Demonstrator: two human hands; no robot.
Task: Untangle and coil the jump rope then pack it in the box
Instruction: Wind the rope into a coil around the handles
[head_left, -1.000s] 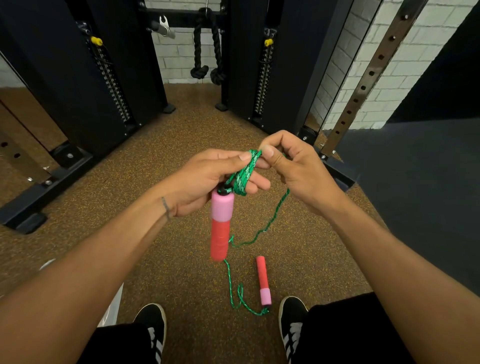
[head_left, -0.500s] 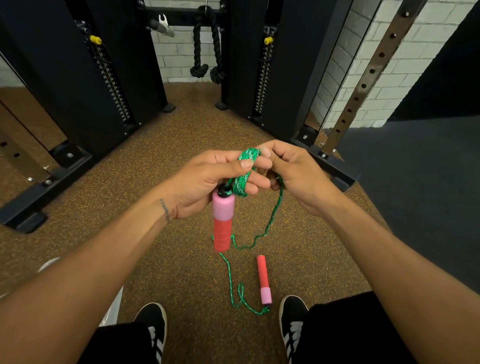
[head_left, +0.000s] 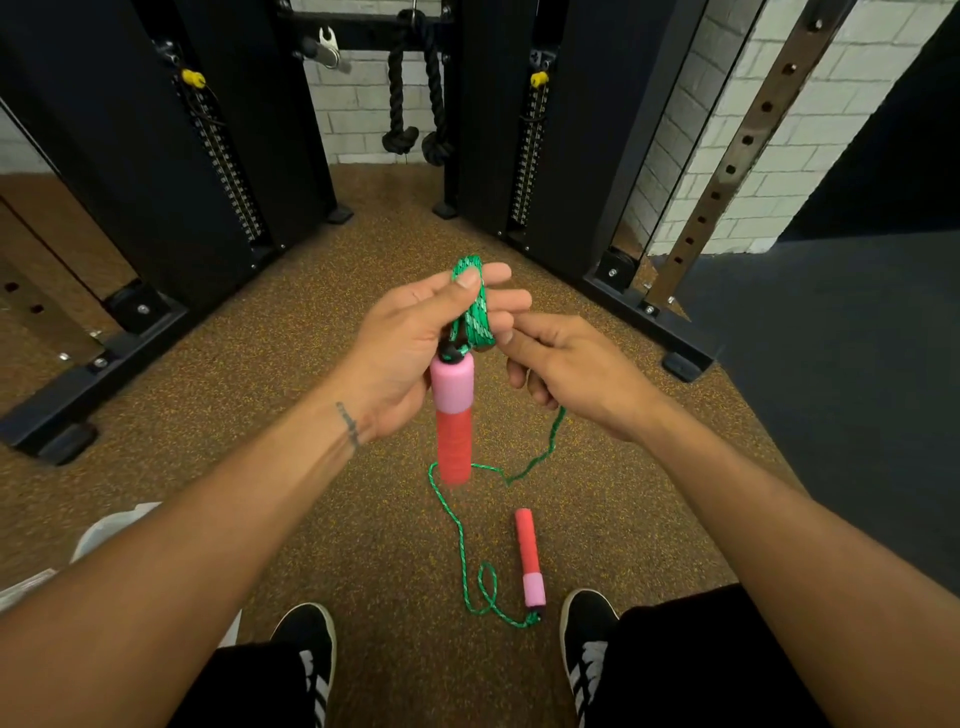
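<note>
Pinching a coil of green braided jump rope (head_left: 475, 317) under left hand (head_left: 410, 343) thumb, pink-and-red foam handle (head_left: 453, 415) dangling below, right hand (head_left: 576, 371) curled round the loose strand, second handle (head_left: 529, 558) on speckled rubber floor (head_left: 260, 374), white thing (head_left: 111, 527) bottom-left cut off, can't tell what

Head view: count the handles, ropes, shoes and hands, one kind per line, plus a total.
Handles: 2, hanging handle, floor handle
Rope: 1
Shoes: 2, left shoe, right shoe
Hands: 2, left hand, right hand
Total: 7
</note>
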